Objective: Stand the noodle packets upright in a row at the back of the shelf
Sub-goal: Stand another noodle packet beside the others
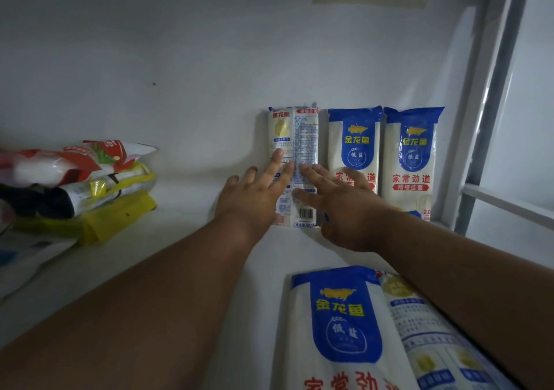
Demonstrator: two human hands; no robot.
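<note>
hands (299,200) flat on third upright packet (295,138) | two packets (386,156) beside | back wall (180,60)

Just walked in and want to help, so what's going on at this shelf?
A person is standing noodle packets against the shelf's back wall. Both hands, left hand and right hand, lie flat on the third packet, which shows its back label. Two upright packets are to its right; more packets lie flat in front.

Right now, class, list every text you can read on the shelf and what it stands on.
"金龙鱼", "低盐", "家常劲道": front-facing upright noodle packets, and the lying packet.
"金龙鱼", "500": back-facing packet under both hands.
Its fine print and barcode digits: too small.
Stacked bags at left: blurred.
</note>
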